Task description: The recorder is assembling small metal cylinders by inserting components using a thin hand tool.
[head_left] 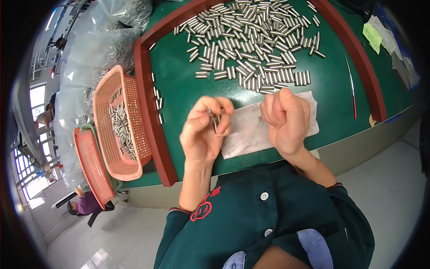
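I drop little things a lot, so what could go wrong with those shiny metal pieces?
The metal cylinders in the left hand might slip out. A dropped one could roll off the near edge of the green table, where the red rails leave it open. The thin red-handled tool looks pointed, so it might poke someone reaching there.

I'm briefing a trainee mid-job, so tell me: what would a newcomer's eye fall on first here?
First, the big heap of shiny metal cylinders at the far side of the green tabletop, inside a dark red frame. Next, mid-picture, the left hand holding small metal pieces, with the right hand curled over a pale cloth. Then the pink basket left of the frame, with more metal pieces inside.
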A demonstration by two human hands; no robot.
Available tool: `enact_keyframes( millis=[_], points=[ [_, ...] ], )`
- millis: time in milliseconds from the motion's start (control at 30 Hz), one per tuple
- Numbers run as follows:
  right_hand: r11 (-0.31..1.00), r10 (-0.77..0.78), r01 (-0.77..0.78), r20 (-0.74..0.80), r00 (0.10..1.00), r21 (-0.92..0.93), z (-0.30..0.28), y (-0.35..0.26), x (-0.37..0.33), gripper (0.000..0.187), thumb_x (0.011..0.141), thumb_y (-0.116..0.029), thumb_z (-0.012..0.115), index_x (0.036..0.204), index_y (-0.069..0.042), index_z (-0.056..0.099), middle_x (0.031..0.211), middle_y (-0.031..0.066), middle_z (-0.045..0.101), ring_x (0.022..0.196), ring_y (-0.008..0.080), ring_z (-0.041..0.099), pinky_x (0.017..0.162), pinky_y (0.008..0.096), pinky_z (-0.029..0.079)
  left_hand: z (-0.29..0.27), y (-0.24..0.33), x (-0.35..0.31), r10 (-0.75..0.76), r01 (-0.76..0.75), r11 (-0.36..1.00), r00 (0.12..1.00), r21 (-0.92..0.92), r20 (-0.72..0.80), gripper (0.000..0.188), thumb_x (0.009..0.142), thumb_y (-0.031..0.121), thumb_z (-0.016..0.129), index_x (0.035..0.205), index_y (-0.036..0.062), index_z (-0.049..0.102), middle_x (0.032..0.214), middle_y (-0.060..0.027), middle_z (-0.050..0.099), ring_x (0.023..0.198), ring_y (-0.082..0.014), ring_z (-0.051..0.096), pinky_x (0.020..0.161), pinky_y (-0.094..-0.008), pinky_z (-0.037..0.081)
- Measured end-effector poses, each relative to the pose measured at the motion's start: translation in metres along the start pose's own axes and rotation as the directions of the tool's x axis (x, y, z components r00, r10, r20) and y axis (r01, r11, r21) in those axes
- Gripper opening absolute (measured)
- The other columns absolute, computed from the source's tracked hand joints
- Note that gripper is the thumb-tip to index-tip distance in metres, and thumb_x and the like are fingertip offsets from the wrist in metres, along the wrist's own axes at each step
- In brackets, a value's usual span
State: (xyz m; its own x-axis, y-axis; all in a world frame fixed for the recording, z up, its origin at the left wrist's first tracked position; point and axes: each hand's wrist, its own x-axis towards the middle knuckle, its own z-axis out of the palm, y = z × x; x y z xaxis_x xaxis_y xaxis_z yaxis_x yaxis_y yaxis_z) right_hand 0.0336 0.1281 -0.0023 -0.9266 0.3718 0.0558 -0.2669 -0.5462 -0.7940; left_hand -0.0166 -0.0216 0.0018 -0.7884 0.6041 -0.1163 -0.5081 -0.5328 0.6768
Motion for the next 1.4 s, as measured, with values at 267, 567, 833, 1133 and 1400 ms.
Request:
enact_keyframes(
  millis=[267, 567, 833, 1133, 1400],
  points=[
    [1.0, 0.011, -0.011, 0.01, 1.0, -0.011, 0.003, -0.003, -0.001, 0.04, 0.089, -0.017, 0.032, 0.05, -0.009, 0.026, 0.044, -0.001, 0.026, 0.041, 0.0073, 0.018, 0.04, 0.0249, 0.016, -0.005, 0.003, 0.036, 0.429, 0.028, 0.379, 0.88, 0.925, -0.203, 0.01, 0.075, 0.008, 0.063, 0.072, 0.0002, 0.058, 0.052, 0.0044, 0.039, 0.046, -0.0028, 0.034, 0.041, -0.0202, 0.025],
    [1.0, 0.011, -0.011, -0.027, 1.0, -0.005, 0.001, -0.005, 0.0, 0.04, 0.089, -0.017, 0.031, 0.05, -0.009, 0.025, 0.044, -0.0011, 0.025, 0.041, 0.0073, 0.017, 0.04, 0.0246, 0.016, 0.011, 0.007, 0.033, 0.323, 0.103, -0.147, 0.945, 0.984, -0.051, 0.009, 0.068, 0.005, 0.065, 0.068, -0.0004, 0.057, 0.049, -0.0086, 0.042, 0.042, -0.0195, 0.041, 0.043, -0.0318, 0.033],
    [0.999, 0.013, -0.011, -0.029, 0.999, 0.053, -0.001, -0.005, 0.003, 0.041, 0.089, -0.019, 0.03, 0.05, -0.01, 0.025, 0.043, -0.0013, 0.024, 0.04, 0.0076, 0.016, 0.04, 0.0251, 0.016, 0.03, -0.017, -0.005, 0.087, 0.111, -0.033, 0.99, 0.993, -0.107, 0.011, 0.068, 0.005, 0.066, 0.072, 0.0005, 0.057, 0.057, -0.0105, 0.051, 0.045, -0.0218, 0.048, 0.046, -0.0308, 0.039],
    [0.987, 0.05, -0.048, -0.011, 0.999, 0.151, -0.003, -0.006, 0.005, 0.04, 0.089, -0.019, 0.029, 0.05, -0.011, 0.026, 0.043, -0.0024, 0.023, 0.039, 0.0076, 0.015, 0.039, 0.025, 0.015, 0.024, -0.022, -0.006, 0.145, 0.051, -0.025, 0.988, 0.998, -0.047, 0.011, 0.067, 0.004, 0.066, 0.073, 0.0014, 0.057, 0.058, -0.0095, 0.052, 0.046, -0.0214, 0.048, 0.046, -0.0309, 0.039],
    [0.984, 0.082, -0.082, 0.005, 0.997, 0.158, -0.004, -0.008, 0.007, 0.042, 0.089, -0.02, 0.028, 0.049, -0.012, 0.025, 0.042, -0.0033, 0.022, 0.039, 0.0072, 0.015, 0.039, 0.0247, 0.015, 0.023, -0.023, -0.006, 0.157, 0.037, -0.03, 0.987, 0.999, -0.032, 0.01, 0.067, 0.004, 0.066, 0.073, 0.0019, 0.058, 0.06, -0.009, 0.054, 0.047, -0.0213, 0.05, 0.046, -0.0308, 0.04]
  ],
)
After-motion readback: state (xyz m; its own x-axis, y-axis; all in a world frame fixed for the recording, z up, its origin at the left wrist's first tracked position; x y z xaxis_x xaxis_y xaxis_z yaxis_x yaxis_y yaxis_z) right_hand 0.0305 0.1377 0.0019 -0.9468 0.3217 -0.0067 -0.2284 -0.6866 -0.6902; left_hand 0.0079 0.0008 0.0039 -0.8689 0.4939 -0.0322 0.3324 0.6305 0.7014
